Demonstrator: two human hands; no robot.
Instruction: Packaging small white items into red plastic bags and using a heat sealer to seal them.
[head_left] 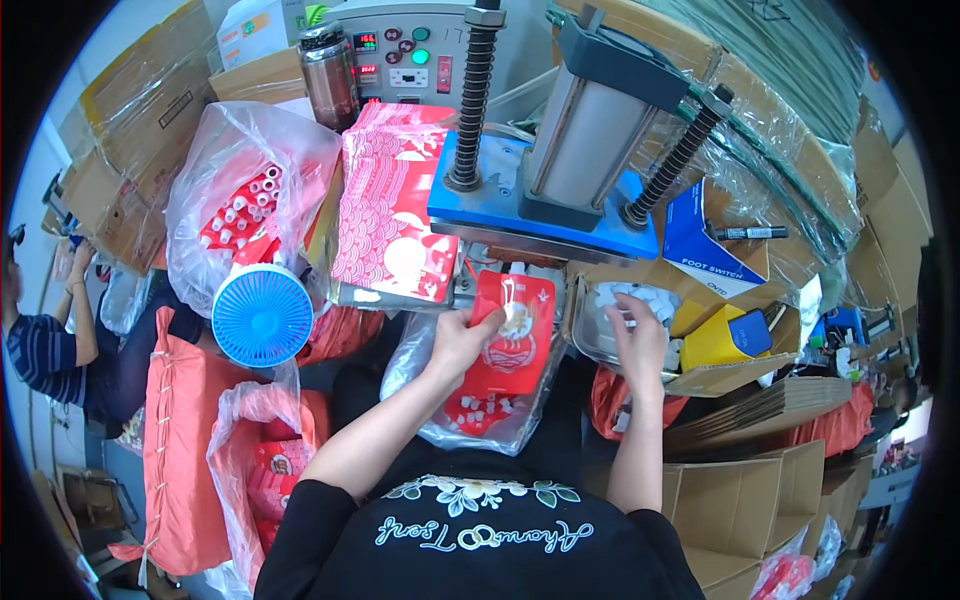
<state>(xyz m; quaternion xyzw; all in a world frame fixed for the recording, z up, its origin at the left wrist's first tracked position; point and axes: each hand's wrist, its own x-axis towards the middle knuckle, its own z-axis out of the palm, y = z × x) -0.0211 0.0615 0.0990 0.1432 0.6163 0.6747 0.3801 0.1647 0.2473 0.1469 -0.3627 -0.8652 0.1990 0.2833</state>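
My left hand [466, 345] pinches the left edge of a red pouch [517, 340] with printed patterns. The pouch stands upright below the blue plate [510, 200] of a press, and a small white spout shows at its top edge. Over a metal tray [592, 345] of small white plastic pieces [655, 300] hovers my right hand [640, 340]; its fingers are bent and apart, and I see nothing held in them. Below the held pouch, a clear plastic bag [520, 432] contains more red pouches with white spouts.
A stack of red printed pouches [395, 210] lies left of the press. Further left are a bag of spouted pouches [240, 215] and a blue fan [262, 315]. A yellow box [715, 345] and cardboard cartons [740, 500] are right. Another person [50, 335] works far left.
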